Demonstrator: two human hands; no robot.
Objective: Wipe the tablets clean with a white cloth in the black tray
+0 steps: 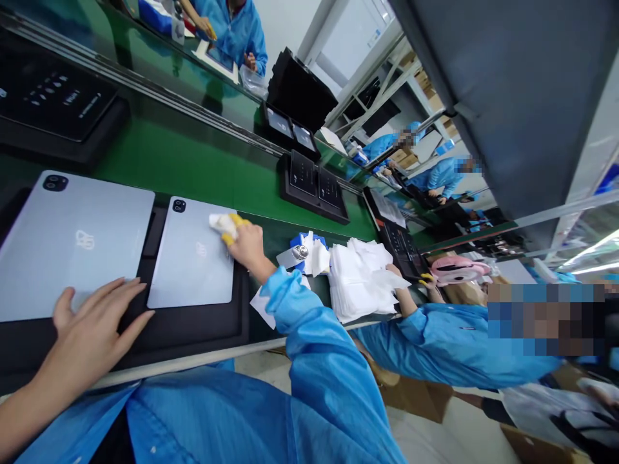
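Note:
Two silver tablets lie face down in a black foam tray [193, 325] on the green conveyor belt [193, 154]. My right hand [245, 245], with yellow finger cots, presses a white wiping cloth [220, 223] on the upper right corner of the right tablet [191, 254]. My left hand [94, 316] rests flat with fingers spread on the tray's front edge, touching the lower right corner of the left tablet [68, 238].
A stack of white cloths [360, 277] and a small metal dispenser bottle [300, 252] sit right of the tray. A co-worker's sleeve [449, 341] reaches toward the cloths. More black trays [314, 183] ride the belt; other people work beyond.

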